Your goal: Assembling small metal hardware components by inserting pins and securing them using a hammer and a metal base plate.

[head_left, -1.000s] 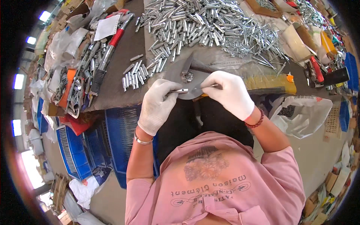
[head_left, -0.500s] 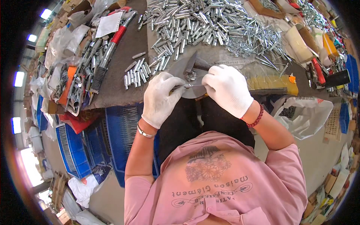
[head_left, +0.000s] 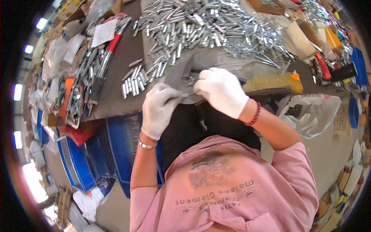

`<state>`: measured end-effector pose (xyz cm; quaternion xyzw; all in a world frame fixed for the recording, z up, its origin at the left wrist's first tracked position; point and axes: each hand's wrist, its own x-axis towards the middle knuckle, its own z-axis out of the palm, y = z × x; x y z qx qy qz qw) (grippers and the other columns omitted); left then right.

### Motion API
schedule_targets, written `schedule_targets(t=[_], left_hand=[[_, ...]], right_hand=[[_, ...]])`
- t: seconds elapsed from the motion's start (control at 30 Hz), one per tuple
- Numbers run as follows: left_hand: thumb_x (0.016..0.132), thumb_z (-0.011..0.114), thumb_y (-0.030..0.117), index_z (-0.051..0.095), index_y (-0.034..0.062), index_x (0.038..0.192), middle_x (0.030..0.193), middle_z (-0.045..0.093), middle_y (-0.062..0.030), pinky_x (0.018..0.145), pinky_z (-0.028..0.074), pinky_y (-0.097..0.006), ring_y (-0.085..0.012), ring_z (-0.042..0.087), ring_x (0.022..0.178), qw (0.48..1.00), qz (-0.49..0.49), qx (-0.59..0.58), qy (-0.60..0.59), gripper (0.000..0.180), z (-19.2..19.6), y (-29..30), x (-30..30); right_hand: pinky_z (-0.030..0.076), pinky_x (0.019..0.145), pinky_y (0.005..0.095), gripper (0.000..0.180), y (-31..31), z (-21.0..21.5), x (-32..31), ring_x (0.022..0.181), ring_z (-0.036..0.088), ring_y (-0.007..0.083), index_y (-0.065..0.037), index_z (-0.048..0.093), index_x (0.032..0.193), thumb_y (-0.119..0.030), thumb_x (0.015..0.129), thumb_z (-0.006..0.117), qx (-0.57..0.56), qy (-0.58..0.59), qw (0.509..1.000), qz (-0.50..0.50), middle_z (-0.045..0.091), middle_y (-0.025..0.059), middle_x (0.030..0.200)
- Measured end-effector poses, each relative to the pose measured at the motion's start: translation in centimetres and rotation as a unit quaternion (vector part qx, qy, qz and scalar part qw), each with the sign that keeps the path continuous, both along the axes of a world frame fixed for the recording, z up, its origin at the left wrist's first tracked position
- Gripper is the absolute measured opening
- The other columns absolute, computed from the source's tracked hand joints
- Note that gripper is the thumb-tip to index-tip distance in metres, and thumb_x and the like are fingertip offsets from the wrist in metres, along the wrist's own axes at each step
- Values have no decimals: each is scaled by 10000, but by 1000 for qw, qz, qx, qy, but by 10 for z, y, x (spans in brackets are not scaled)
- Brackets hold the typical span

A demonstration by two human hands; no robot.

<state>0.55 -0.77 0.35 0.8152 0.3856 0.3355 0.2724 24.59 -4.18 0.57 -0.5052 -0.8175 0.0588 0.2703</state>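
Both my hands wear white knitted gloves and meet above the near edge of the bench. My left hand (head_left: pixel 159 110) pinches one end of a small thin metal rod (head_left: pixel 186 95). The fingertips of my right hand (head_left: pixel 221 92) close on its other end, so only a short shiny stretch shows between them. Under and behind the hands is a grey round plate (head_left: pixel 174 79). A dark hammer head (head_left: pixel 191 67) rests on it, its handle partly hidden by my right hand. Beside the head sit small metal bits, blurred.
A large heap of metal sleeves (head_left: pixel 185 27) covers the back of the bench, with thin pins (head_left: pixel 251 44) on its right. A small group of sleeves (head_left: pixel 135 80) lies left of the plate. Tools (head_left: pixel 102 69) crowd the left; blue crates (head_left: pixel 125 143) stand below.
The view has shifted slightly, with the bench sliding left. My hands have come closer together, leaving less of the rod visible between them. Both still grip it.
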Motion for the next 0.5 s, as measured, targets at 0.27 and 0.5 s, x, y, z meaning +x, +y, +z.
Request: schedule_targets(t=[0.27,0.5], left_hand=[[786,854,9,784,48,893,868,683,-110,753,531,-383,-289,685,833,1000,7,4,-14,134,9,1,-1],[794,848,13,782,56,882,868,684,-105,765,533,-394,-297,681,832,1000,11,5,-6,118,13,8,7]], right_hand=[[570,794,414,57,-3,8,47,892,693,304,-163,753,905,-180,860,783,35,28,984,-173,684,61,905],[583,828,476,81,23,-3,121,949,723,354,-153,771,881,-209,908,720,-22,3,942,-336,736,104,972]])
